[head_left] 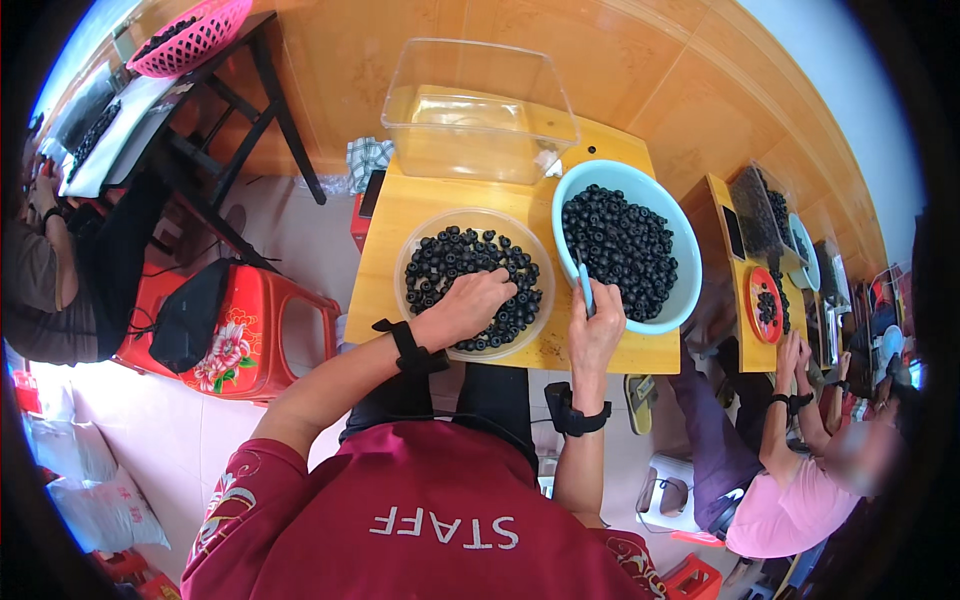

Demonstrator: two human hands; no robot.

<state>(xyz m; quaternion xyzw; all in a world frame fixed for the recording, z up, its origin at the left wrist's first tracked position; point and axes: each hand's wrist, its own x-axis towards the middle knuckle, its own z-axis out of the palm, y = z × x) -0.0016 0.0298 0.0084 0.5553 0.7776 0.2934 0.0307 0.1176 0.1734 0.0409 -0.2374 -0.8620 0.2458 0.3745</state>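
Observation:
My left hand point(474, 304) is over a round clear shallow tub point(548, 290) holding small black ring-like parts point(455, 255). Its fingertips are pressed together among the parts, and what they grip is hidden. My right hand point(597, 325) is closed around a slim light-blue tool handle point(586, 291) at the near left rim of a light-blue basin point(688, 240). The tool's dark tip points into the basin, too small to tell its kind. A heap of black parts point(620, 250) fills much of the basin. Both wrists wear black straps.
A clear rectangular plastic box point(480, 110) stands at the back of the yellow wooden table point(385, 225). One loose black part point(592, 150) lies behind the basin. A red stool point(230, 330) and a seated person are left; people work at another table point(755, 350) on the right.

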